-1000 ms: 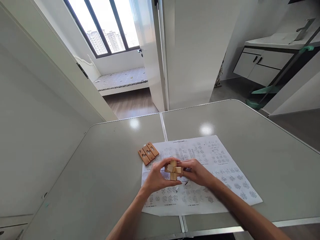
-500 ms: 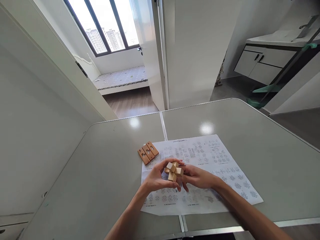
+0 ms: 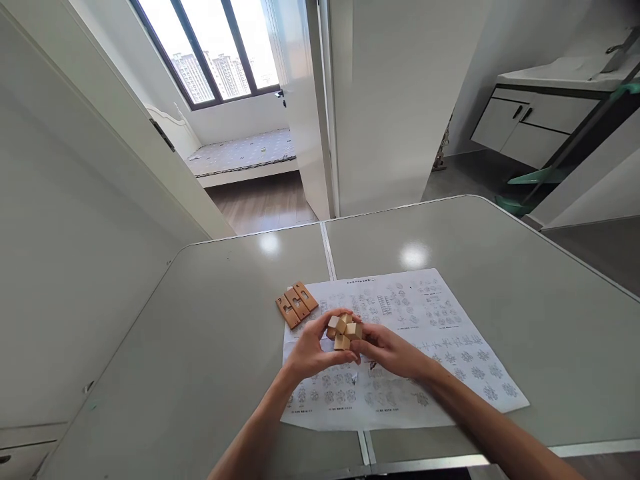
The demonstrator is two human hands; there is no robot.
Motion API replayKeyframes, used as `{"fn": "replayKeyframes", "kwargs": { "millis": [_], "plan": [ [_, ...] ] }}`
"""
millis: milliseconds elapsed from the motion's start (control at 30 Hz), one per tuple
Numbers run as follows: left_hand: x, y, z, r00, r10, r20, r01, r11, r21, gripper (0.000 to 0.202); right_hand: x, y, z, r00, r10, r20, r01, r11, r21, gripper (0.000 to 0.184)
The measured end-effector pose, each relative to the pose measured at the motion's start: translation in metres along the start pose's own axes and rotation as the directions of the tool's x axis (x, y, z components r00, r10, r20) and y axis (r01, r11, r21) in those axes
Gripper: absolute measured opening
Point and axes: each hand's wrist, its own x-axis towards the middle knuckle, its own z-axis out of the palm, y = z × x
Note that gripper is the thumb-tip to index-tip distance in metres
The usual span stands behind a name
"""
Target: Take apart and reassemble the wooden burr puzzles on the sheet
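Between my two hands is a wooden burr puzzle [image 3: 343, 331] of pale interlocking blocks, held just above a printed sheet. My left hand [image 3: 316, 347] curls round its left side, thumb below and fingers behind. From the right, my right hand [image 3: 385, 347] grips the puzzle with its thumb near the front block; its other fingers are partly hidden behind the wood. Under both hands lies the white instruction sheet [image 3: 450, 333], covered in small line diagrams. Near its upper left corner rest flat brown wooden pieces [image 3: 297, 305] with cut-out slots and numbers, side by side.
The grey table [image 3: 210, 347] has a metal seam [image 3: 327, 250] across it and a raised metal edge. Beyond it stand an open door [image 3: 300, 100], a bed [image 3: 245, 153] under a window, and a white cabinet [image 3: 530, 123] at the right.
My right hand has closed in on the puzzle, its thumb now against the front. The puzzle has shifted slightly left and up. The sheet and brown pieces stay put.
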Motion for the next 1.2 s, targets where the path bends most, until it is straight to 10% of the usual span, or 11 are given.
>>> {"fn": "replayKeyframes", "kwargs": {
  "millis": [633,733,967,1200],
  "plan": [
    [-0.003,0.003,0.008,0.984,0.176,-0.012,-0.177,0.983,-0.049,0.071,0.003,-0.001,0.015,0.970,0.180,0.165,-0.244,0.760,0.603,0.052],
    [-0.002,0.004,0.006,0.980,0.199,0.027,-0.197,0.978,-0.071,0.073,0.001,-0.002,0.013,0.979,0.153,0.134,-0.200,0.830,0.521,0.051],
    [-0.003,-0.010,0.008,0.994,0.024,-0.108,-0.033,0.996,-0.077,0.089,0.001,-0.003,0.013,0.936,-0.082,-0.343,0.035,0.989,-0.141,0.046],
    [-0.004,-0.011,0.010,0.972,-0.064,-0.226,0.066,0.998,0.005,0.074,-0.001,-0.002,0.019,0.953,-0.129,-0.274,0.046,0.955,-0.291,0.039]
  ]
}}
